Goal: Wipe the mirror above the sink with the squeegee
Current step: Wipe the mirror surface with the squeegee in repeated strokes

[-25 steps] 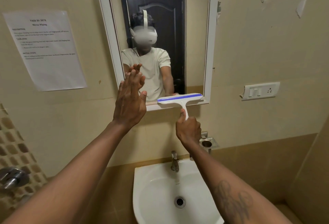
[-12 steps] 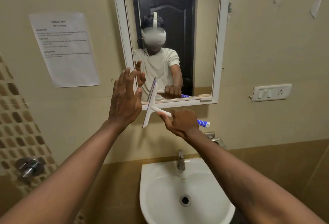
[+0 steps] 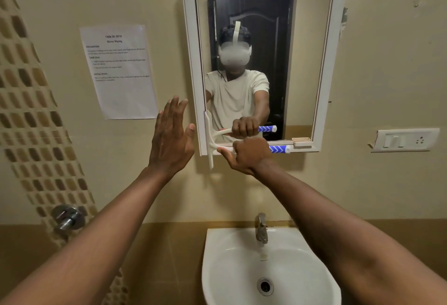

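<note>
— What are the hands doing?

— The right hand [image 3: 246, 155] is closed in a fist around the white plastic squeegee with a blue-patterned handle [image 3: 278, 149], handle level, blade upright against the lower left corner of the white-framed rectangular wall mirror [image 3: 324, 62]. The left hand [image 3: 171, 140] is raised flat and wide open, fingers together, holding nothing, just left of the frame.

— And the surroundings?

— Smooth beige wall; a glossy white ceramic sink [image 3: 225, 268] sits below with a metal tap [image 3: 261, 228]. A printed paper sheet [image 3: 118, 72] hangs to the left.
</note>
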Demonstrator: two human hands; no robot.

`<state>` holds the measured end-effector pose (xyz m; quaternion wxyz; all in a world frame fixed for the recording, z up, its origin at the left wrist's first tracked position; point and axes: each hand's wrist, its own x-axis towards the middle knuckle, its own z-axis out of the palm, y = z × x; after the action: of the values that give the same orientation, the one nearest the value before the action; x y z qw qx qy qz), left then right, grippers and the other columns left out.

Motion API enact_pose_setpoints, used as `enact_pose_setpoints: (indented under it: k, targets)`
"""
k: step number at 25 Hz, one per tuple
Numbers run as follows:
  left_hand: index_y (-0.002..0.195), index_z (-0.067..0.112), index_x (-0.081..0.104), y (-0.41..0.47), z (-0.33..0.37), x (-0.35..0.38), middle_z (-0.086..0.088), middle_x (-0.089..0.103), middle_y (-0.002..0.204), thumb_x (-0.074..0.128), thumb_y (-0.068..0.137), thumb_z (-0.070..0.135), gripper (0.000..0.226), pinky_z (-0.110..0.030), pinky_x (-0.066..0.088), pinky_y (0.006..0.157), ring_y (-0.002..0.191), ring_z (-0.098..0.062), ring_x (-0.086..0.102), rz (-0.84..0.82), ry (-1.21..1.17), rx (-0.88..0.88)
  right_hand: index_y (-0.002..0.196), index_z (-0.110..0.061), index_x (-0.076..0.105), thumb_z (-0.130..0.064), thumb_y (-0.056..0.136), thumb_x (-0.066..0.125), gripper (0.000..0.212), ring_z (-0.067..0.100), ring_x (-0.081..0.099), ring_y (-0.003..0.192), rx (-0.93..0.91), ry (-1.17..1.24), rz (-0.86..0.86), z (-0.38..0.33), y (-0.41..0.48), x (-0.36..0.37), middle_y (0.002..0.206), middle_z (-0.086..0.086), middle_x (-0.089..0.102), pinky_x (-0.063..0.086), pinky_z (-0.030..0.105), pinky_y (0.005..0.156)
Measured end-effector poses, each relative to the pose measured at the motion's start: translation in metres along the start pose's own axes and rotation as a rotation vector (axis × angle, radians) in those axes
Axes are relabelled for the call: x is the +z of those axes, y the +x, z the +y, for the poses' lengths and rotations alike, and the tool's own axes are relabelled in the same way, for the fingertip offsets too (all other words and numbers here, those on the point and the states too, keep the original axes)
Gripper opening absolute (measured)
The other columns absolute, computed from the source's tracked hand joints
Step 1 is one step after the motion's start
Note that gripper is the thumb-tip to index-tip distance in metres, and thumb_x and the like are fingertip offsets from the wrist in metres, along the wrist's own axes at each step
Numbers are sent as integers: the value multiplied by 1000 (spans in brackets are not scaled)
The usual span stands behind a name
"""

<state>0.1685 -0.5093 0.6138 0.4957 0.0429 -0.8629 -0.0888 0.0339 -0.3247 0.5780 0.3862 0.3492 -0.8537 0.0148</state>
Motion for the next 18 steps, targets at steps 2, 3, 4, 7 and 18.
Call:
enact_pose_setpoints:
  k: [2, 3, 4, 7, 18]
  targets:
    - [160, 16, 26, 0, -3, 0, -8, 21, 171, 51, 102, 17, 63, -51, 16, 129, 159, -25, 18, 3, 12, -9, 65, -18, 71, -70, 101, 33, 74, 22, 44, 48, -26, -9, 3, 7, 3, 1, 57, 4, 64, 35, 30, 51]
    - [160, 15, 26, 1, -4, 0, -8, 21, 171, 51, 102, 17, 63, -51, 16, 129, 159, -25, 18, 7, 18, -14, 65, -17, 72, -69, 101, 34, 74, 22, 45, 48, -42, -8, 4, 9, 4, 1, 57, 4, 63, 38, 30, 51]
    - [160, 15, 26, 1, -5, -1, -8, 21, 171, 51, 102, 17, 63, -51, 16, 129, 159, -25, 18, 10, 23, -16, 65, -17, 72, -68, 101, 34, 74, 22, 48, 48, -53, 3, 2, 12, 4, 2, 57, 4, 63, 42, 31, 52]
    - [160, 15, 26, 2, -6, -1, -8, 21, 171, 51, 102, 17, 63, -49, 15, 129, 159, -25, 18, 18, 39, -20, 64, -16, 71, -68, 102, 35, 74, 21, 50, 47, -70, 27, 17, 17, 6, 2, 54, 3, 60, 47, 32, 52]
    - [161, 15, 25, 3, 19, 13, -9, 20, 171, 51, 103, 16, 63, -49, 14, 129, 159, -26, 17, -5, 33, -47, 55, -18, 68, -73, 99, 30, 80, 19, 48, 43, 39, -60, 33, 82, -36, 14, 48, -1, 54, 44, 28, 48]
